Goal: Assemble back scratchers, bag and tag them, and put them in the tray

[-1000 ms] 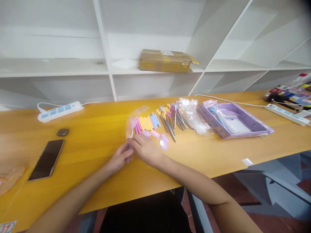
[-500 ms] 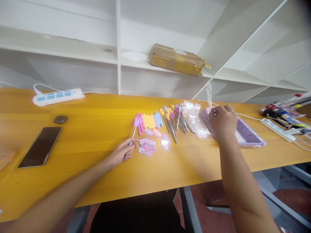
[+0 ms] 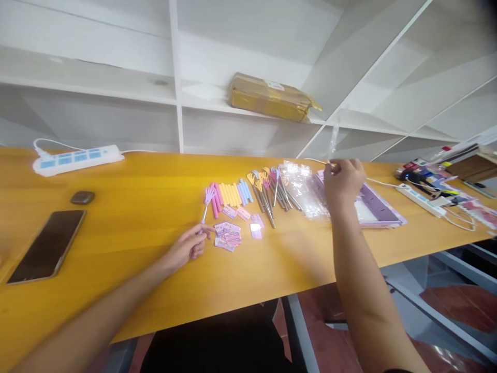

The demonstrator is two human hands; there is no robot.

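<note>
The right hand [image 3: 345, 184] has swung away from the left hand [image 3: 185, 247] and is up over the tray [image 3: 382, 206], its grip pinched closed on a clear plastic strip [image 3: 333, 141]. That leaves the purple scratcher [image 3: 209, 195] uncovered, in the left hand's curled, nearly closed grip alone. It points toward the worktop's [image 3: 272, 272] far edge, beside the pink sticks [image 3: 215, 203] and small cards [image 3: 228, 237].

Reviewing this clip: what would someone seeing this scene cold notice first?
Probably the row of pink, yellow and blue sticks at mid-table, beside a fan of hand-shaped scratchers. Next, the raised right hand pinching a clear plastic piece above the purple tray, while the left hand holds a lilac scratcher.
</note>
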